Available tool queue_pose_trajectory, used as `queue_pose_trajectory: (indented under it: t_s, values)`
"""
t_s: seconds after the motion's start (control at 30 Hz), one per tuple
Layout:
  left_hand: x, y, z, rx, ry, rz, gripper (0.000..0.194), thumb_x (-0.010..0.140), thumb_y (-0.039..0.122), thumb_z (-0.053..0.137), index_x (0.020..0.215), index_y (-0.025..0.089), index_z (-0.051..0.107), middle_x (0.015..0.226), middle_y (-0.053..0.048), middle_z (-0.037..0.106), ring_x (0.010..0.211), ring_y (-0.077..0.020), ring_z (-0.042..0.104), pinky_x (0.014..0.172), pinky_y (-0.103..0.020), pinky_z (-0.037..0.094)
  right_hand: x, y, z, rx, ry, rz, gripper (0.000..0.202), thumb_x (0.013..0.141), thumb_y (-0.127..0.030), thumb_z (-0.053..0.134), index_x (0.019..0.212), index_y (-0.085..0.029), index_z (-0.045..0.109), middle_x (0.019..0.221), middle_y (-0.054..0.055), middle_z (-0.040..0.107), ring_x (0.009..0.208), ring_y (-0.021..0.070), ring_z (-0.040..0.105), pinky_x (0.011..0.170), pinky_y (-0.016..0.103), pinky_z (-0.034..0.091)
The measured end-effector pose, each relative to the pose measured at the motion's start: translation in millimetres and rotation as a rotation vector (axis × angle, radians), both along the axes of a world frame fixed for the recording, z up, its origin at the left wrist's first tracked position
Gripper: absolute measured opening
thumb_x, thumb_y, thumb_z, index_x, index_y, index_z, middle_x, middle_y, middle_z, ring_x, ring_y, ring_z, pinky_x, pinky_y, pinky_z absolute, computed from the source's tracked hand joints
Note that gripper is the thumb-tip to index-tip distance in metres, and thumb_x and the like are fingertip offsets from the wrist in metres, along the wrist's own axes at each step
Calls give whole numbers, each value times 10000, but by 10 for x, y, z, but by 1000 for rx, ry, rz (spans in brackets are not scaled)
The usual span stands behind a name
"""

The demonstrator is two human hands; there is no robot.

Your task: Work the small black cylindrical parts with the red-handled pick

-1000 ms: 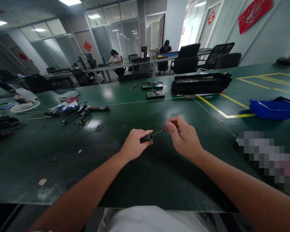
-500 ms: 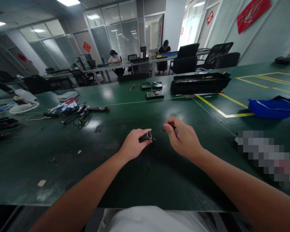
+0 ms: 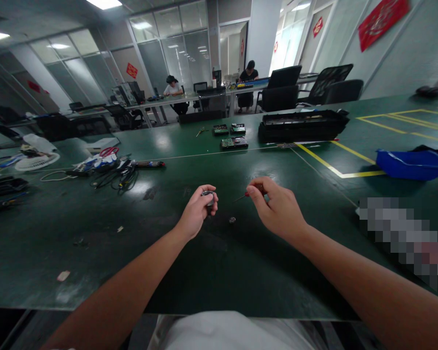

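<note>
My left hand (image 3: pixel 196 211) is wrapped round a dark cylinder (image 3: pixel 207 194) whose pale round rim faces up between thumb and fingers. Most of the cylinder is hidden by the fingers. My right hand (image 3: pixel 275 204) pinches a small screwdriver with a red handle (image 3: pixel 246 194), its thin shaft pointing left toward the cylinder without touching it. On the green table (image 3: pixel 190 272), between and slightly below the hands, lies a small round metallic part (image 3: pixel 232 220).
Hard drives (image 3: pixel 234 143) and a long black casing (image 3: pixel 302 126) lie farther back. Cables (image 3: pixel 120 175) and a pen-like tool (image 3: pixel 149 164) are at the left. A blue tray (image 3: pixel 412 163) sits at the right. Two people sit at a far desk.
My left hand has moved slightly left and up, tilting the cylinder more upright. The small round part now shows on the table below where the cylinder was. My right hand has barely moved.
</note>
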State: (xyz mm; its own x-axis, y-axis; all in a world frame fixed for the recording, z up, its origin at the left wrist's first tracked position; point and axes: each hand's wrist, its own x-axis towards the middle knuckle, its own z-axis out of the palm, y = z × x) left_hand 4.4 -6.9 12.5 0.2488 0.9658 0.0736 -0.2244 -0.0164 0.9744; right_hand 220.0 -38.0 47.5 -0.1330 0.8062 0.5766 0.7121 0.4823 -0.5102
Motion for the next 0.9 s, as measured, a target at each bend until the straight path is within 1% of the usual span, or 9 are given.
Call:
queue_pose_trajectory:
  t_s: [0.07,0.13,0.2,0.3,0.43,0.6,0.67,0.77,0.9]
  values:
    - [-17,-28,44,29,168,-18,240,868,377,631,995,197,536,749,22,534,593,-108,498,542,-225,383,-2,3,-5,1,2,0,224,1006,-344,471,1000,-178,622,816,46,714,698,179,656,647,297,445]
    - [-26,-66,92,165,455,10,244,881,419,643,944,196,562,718,20,551,602,-121,511,573,-244,405,-5,6,-6,-6,-3,9,223,1006,-345,470,998,-183,623,810,44,714,691,179,654,640,297,446]
    - [-20,-110,136,357,719,30,195,899,388,633,924,196,617,805,-9,623,722,-154,579,686,-285,460,-7,6,-6,-14,-9,19,221,1006,-346,469,996,-187,623,803,44,711,684,181,651,630,297,447]
    - [4,-160,156,514,929,-49,130,916,300,602,940,205,688,976,-40,679,902,-199,624,819,-335,486,-6,5,-7,-24,-7,22,216,1005,-345,470,991,-193,623,807,48,714,698,188,656,620,299,449]
    - [19,-170,73,535,1092,-153,252,927,256,563,1122,257,722,1084,-45,693,980,-222,647,853,-355,506,-4,7,-10,-25,3,18,226,1005,-355,467,987,-194,625,811,50,719,696,191,659,609,299,448]
    - [74,-164,-34,535,1282,-163,401,919,488,596,1244,269,680,1084,-67,690,947,-268,658,748,-359,512,-11,4,-6,-32,0,39,224,1008,-344,457,982,-193,621,815,48,717,694,187,657,619,300,452]
    - [119,-170,-46,549,1340,-149,423,910,517,602,1245,268,678,1069,-72,686,934,-275,658,723,-356,506,-15,2,-10,-39,6,50,217,1008,-342,460,977,-194,616,823,47,718,699,185,658,627,300,455]
    - [163,-173,-48,566,1385,-142,336,927,470,591,1172,270,705,1022,-65,680,890,-261,656,680,-337,487,-20,7,-25,-44,4,64,212,1008,-341,463,985,-195,614,824,46,717,701,184,658,633,302,458]
    - [120,-144,-41,504,1259,-141,255,904,439,636,1051,249,720,976,-52,685,865,-240,649,693,-334,482,-22,16,-30,-54,-5,67,206,1007,-341,463,984,-201,612,830,48,724,711,192,664,626,307,457]
